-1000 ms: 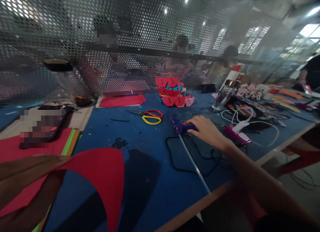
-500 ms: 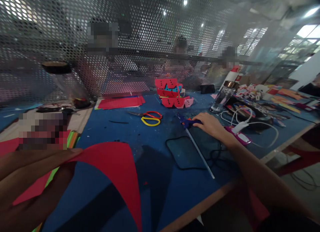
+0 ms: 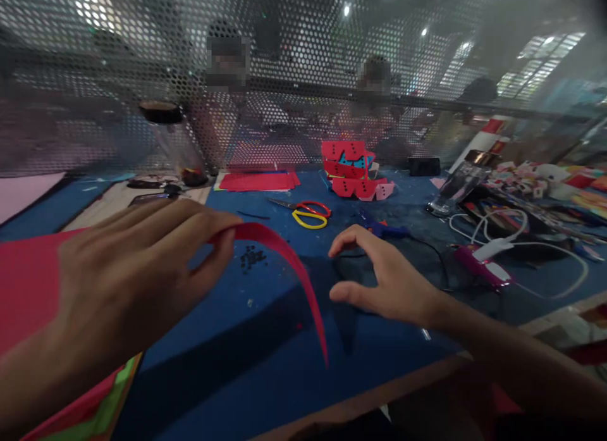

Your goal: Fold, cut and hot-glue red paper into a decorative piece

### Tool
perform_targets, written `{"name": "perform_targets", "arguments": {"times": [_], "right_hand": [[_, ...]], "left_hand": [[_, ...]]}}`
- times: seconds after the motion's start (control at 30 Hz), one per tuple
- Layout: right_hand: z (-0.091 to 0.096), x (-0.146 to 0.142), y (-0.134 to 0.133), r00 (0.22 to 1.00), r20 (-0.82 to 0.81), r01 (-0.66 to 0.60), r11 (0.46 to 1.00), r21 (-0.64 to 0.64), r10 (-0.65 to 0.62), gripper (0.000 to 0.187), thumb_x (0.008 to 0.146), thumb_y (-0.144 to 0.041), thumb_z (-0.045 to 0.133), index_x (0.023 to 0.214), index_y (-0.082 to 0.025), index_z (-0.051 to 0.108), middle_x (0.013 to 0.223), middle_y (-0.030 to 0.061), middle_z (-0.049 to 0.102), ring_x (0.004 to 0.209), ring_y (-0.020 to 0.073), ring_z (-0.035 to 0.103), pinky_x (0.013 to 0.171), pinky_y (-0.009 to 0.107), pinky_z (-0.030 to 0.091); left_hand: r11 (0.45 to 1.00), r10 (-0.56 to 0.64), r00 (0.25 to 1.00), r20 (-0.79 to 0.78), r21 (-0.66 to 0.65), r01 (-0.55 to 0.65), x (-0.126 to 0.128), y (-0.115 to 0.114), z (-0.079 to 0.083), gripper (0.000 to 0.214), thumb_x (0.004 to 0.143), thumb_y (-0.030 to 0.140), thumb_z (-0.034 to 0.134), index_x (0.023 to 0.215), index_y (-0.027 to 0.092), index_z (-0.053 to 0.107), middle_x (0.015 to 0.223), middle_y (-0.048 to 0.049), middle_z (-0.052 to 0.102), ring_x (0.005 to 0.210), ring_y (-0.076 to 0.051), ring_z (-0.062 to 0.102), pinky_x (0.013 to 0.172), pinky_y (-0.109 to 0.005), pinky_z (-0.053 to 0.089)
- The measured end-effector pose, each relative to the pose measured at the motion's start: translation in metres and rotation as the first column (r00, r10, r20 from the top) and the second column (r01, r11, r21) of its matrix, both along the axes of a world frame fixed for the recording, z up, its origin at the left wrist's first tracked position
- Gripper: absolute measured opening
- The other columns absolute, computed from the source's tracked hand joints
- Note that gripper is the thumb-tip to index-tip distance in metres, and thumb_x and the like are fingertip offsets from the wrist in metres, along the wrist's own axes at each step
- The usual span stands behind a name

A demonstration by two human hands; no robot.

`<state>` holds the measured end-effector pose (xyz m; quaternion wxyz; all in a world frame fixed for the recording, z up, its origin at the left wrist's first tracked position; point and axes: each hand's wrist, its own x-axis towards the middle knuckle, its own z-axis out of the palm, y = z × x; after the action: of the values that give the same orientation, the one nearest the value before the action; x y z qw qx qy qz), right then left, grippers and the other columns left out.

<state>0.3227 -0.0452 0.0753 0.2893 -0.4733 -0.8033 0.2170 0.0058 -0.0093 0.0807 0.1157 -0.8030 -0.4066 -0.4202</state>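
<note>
My left hand [image 3: 152,264] pinches the end of a curved red paper strip [image 3: 291,257] between thumb and fingers. The strip arches to the right and its free end hangs over the blue table [image 3: 227,378]. Just right of the strip, my right hand [image 3: 379,276] is open, thumb and fingers apart, holding nothing. Behind it lies a blue glue gun [image 3: 382,228] with a dark cord; its glue stick is mostly hidden by my right hand and forearm. Small black pieces [image 3: 253,257] lie on the table beyond the strip.
Scissors with red and yellow handles [image 3: 312,214] lie mid-table. Behind them stand cut red paper shapes [image 3: 348,169] and a stack of red sheets [image 3: 258,181]. Bottles stand left [image 3: 175,143] and right [image 3: 462,181]. A purple power strip [image 3: 484,267] with white cables sits right. A perforated screen [image 3: 294,61] closes the back.
My right hand has let go of the glue gun and moved left toward the strip. My left hand has moved right with the paper strip, now seen more edge-on. The view has shifted left.
</note>
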Motion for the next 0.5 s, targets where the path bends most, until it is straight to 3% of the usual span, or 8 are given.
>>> {"name": "perform_targets", "arguments": {"times": [0.07, 0.17, 0.27, 0.3, 0.4, 0.5], "right_hand": [[0.002, -0.017, -0.007, 0.999, 0.047, -0.007, 0.996, 0.089, 0.003, 0.058, 0.078, -0.065, 0.078, 0.114, -0.025, 0.056, 0.116, 0.0080, 0.068, 0.108, 0.0282, 0.064, 0.092, 0.042, 0.050], [-0.005, -0.026, -0.002, 0.988, 0.154, -0.005, 0.974, 0.228, -0.031, 0.046, 0.084, -0.054, 0.076, 0.112, -0.023, 0.056, 0.114, 0.0087, 0.069, 0.103, 0.0284, 0.065, 0.090, 0.043, 0.048], [-0.016, -0.020, 0.020, 0.976, 0.210, -0.004, 0.959, 0.284, -0.057, 0.009, 0.095, -0.028, 0.063, 0.100, -0.022, 0.061, 0.103, 0.0049, 0.072, 0.096, 0.0237, 0.067, 0.086, 0.039, 0.047], [-0.019, -0.017, 0.029, 0.970, 0.232, -0.006, 0.949, 0.316, -0.071, 0.004, 0.096, -0.026, 0.061, 0.098, -0.022, 0.062, 0.102, 0.0054, 0.072, 0.097, 0.0245, 0.067, 0.086, 0.039, 0.046], [-0.022, -0.006, 0.045, 0.952, 0.230, 0.075, 0.880, 0.470, -0.204, 0.007, 0.095, -0.021, 0.061, 0.100, -0.021, 0.064, 0.102, 0.0075, 0.071, 0.098, 0.0271, 0.065, 0.090, 0.042, 0.045], [-0.019, 0.000, 0.040, 0.956, 0.223, 0.035, 0.833, 0.553, -0.189, 0.011, 0.098, -0.019, 0.056, 0.105, -0.022, 0.065, 0.106, 0.0082, 0.071, 0.104, 0.0275, 0.064, 0.094, 0.043, 0.044]], "left_hand": [[0.989, 0.082, 0.972, -0.219, 0.137, -0.053, 0.018, -0.002, 0.020, 0.017, 0.087, 0.028, 0.067, 0.101, 0.032, 0.075, 0.094, 0.0026, 0.078, 0.080, -0.024, 0.072, 0.063, -0.036, 0.046], [0.967, 0.140, 0.954, -0.266, 0.244, -0.074, 0.019, -0.008, 0.028, 0.015, 0.090, 0.027, 0.064, 0.101, 0.029, 0.073, 0.092, 0.0015, 0.077, 0.080, -0.024, 0.070, 0.061, -0.034, 0.044], [0.964, 0.140, 0.956, -0.259, 0.256, -0.072, 0.008, -0.008, 0.023, 0.014, 0.091, 0.027, 0.064, 0.101, 0.027, 0.073, 0.090, 0.0001, 0.076, 0.081, -0.026, 0.071, 0.063, -0.035, 0.046], [0.964, 0.143, 0.956, -0.255, 0.254, -0.077, 0.004, -0.008, 0.021, 0.013, 0.091, 0.028, 0.065, 0.101, 0.027, 0.073, 0.090, -0.0004, 0.076, 0.082, -0.026, 0.072, 0.063, -0.035, 0.046], [0.968, 0.148, 0.956, -0.255, 0.237, -0.087, -0.008, -0.005, 0.010, 0.011, 0.090, 0.027, 0.068, 0.100, 0.028, 0.072, 0.094, 0.0009, 0.078, 0.085, -0.025, 0.073, 0.062, -0.034, 0.047], [0.978, 0.070, 0.960, -0.269, 0.210, -0.013, -0.023, -0.006, -0.004, 0.019, 0.087, 0.022, 0.072, 0.104, 0.029, 0.070, 0.098, 0.0022, 0.079, 0.090, -0.023, 0.073, 0.078, -0.035, 0.054]]}}
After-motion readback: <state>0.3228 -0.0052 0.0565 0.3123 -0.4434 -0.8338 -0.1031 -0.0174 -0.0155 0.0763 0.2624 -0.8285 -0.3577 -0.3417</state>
